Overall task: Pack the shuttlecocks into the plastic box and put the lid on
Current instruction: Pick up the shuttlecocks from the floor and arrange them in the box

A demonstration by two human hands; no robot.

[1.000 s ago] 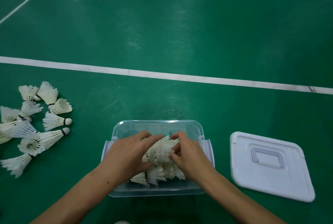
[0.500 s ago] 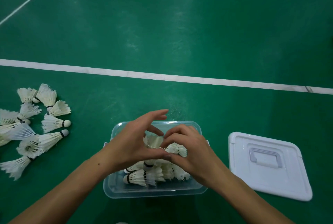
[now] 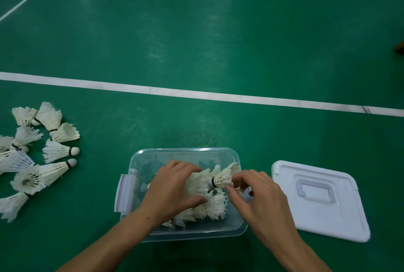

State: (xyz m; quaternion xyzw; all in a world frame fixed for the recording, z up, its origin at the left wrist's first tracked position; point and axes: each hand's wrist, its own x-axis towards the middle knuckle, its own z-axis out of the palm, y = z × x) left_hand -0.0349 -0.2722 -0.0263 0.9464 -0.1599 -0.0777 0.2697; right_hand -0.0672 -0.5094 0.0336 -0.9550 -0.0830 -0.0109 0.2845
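A clear plastic box (image 3: 153, 158) stands on the green floor just in front of me, with several white shuttlecocks (image 3: 215, 206) lying inside it. My left hand (image 3: 172, 190) rests palm down on the shuttlecocks in the box, fingers curled over their feathers. My right hand (image 3: 253, 193) pinches one shuttlecock (image 3: 223, 177) by its feather skirt above the box's right side, cork pointing left. The white lid (image 3: 341, 217) with a moulded handle lies flat on the floor right of the box.
A loose heap of several white shuttlecocks (image 3: 54, 151) lies on the floor to the left of the box. A white court line (image 3: 196, 93) crosses the floor beyond the box. A white latch (image 3: 125, 193) sticks out from the box's left end.
Both hands had lifted above the box half a second ago; now they are lower, the left pressing on the packed shuttlecocks and the right holding one shuttlecock at the right side.
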